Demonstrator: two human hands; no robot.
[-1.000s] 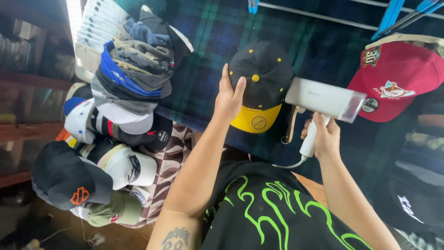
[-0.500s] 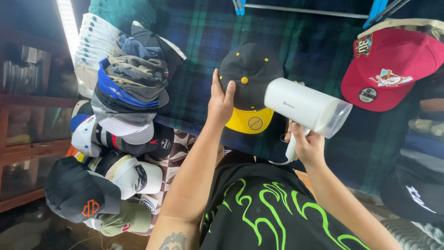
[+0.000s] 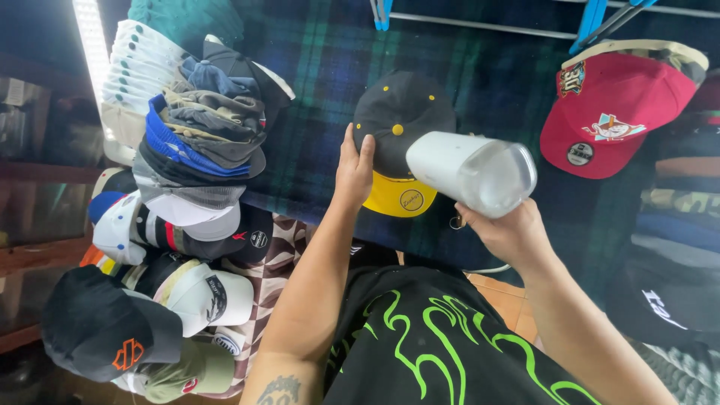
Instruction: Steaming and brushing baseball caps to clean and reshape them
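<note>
A black cap [image 3: 397, 112] with yellow eyelets and a yellow brim lies on the dark plaid cloth [image 3: 315, 97] in front of me. My left hand [image 3: 354, 166] presses flat on the cap's left side, fingers together. My right hand [image 3: 508, 231] grips the handle of a white handheld steamer [image 3: 471, 172]. The steamer's head points left and hangs over the cap's right side and brim. Its handle is mostly hidden behind the head and my hand.
A tall stack of caps [image 3: 196, 142] rises at the left, with more caps [image 3: 112, 330] heaped below it. A red cap [image 3: 611, 120] lies at the upper right, dark caps [image 3: 667, 300] at the right edge. A metal bar with blue clips [image 3: 480, 21] runs along the top.
The steamer has swung left and turned so its rear end faces me, now covering part of the cap. My left hand stays pressed on the cap. The view shifted slightly.
</note>
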